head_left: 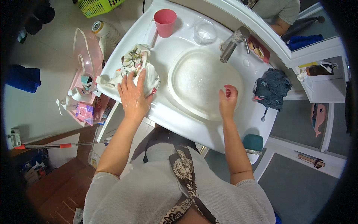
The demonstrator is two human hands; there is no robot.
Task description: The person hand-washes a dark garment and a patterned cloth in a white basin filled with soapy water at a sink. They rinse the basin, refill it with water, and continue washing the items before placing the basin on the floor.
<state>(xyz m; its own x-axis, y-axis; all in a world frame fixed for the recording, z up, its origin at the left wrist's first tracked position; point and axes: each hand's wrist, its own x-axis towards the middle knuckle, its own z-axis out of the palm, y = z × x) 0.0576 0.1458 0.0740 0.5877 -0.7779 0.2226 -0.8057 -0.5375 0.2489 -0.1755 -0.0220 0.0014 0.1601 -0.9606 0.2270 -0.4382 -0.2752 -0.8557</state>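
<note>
My left hand [134, 96], wet and with fingers spread, rests on a bunched white cloth [152, 75] with a floral print. The cloth lies on the left side of a white washbasin [167, 107], one end reaching its edge. A round white tub [174, 91] sits in the washbasin, and cloudy water [201, 75] appears to fill it. Over the tub's right side hangs my right hand [228, 99], its fingers curled in and nothing visible in them. A metal faucet [233, 46] stands behind the tub. On the right rim is a crumpled dark grey cloth [272, 88].
A pink cup [165, 23] and a clear plastic bowl [205, 32] stand at the back. A teal-topped object [253, 142] sits at the front right corner. Left of the washbasin is a pink rack [77, 89] with bottles. A mirror cabinet [275, 36] borders the back.
</note>
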